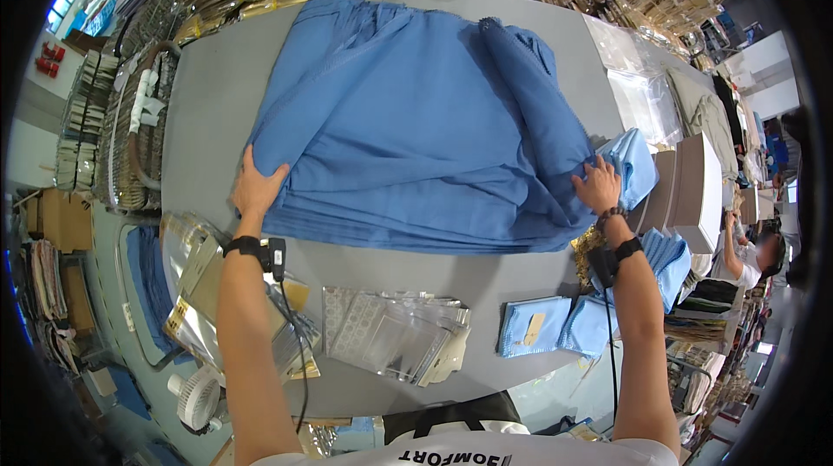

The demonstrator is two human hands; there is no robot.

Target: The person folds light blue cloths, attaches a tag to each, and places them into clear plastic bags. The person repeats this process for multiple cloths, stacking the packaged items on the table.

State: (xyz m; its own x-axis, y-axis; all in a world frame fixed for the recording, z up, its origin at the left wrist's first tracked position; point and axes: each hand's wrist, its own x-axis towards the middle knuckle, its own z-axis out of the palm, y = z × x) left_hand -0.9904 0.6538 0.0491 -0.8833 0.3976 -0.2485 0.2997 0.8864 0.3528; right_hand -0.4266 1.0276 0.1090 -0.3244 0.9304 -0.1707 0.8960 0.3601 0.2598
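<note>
Packets (pixel 208 273): clear and gold-toned, left on the gray surface (pixel 208 110), any print too small to read.
Left hand (pixel 258 190): fingers spread apart against the blue cloth's (pixel 408 127) left edge.
Blue cloth: folded in layers mid-surface, long axis running left to right, layered edges facing the wearer.
White shirt (pixel 364 456): dark lettering (pixel 455 458), upside down in view.
Light-blue cloths (pixel 588 325): folded; tan tag (pixel 530 329), unreadable.
Right hand (pixel 600 186): fingers spread on the blue cloth's right edge.
</note>
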